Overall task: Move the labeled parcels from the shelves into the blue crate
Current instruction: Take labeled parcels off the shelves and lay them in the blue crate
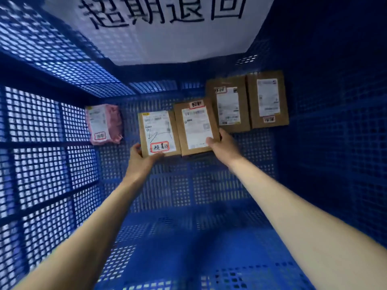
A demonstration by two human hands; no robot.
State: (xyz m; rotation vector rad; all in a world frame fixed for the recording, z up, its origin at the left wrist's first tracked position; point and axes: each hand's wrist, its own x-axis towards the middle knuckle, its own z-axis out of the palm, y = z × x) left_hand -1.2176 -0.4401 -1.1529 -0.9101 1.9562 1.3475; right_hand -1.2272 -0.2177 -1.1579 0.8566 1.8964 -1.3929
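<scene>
I look down into the deep blue crate (209,206) with perforated walls and floor. My left hand (139,159) grips the near edge of a small brown parcel (158,132) with a white label and a red-framed sticker. Right beside it, my right hand (223,143) holds a second brown parcel (195,126) by its lower right corner. Both parcels are low over the crate floor, side by side; whether they touch it I cannot tell. Two more brown parcels (229,103) (268,99) lie flat at the back right. A pink bag parcel (104,123) lies at the left.
A white paper sign (167,32) with large black characters hangs on the crate's far wall. The mesh walls (41,153) close in on the left and right. Bare floor extends from the parcels toward me.
</scene>
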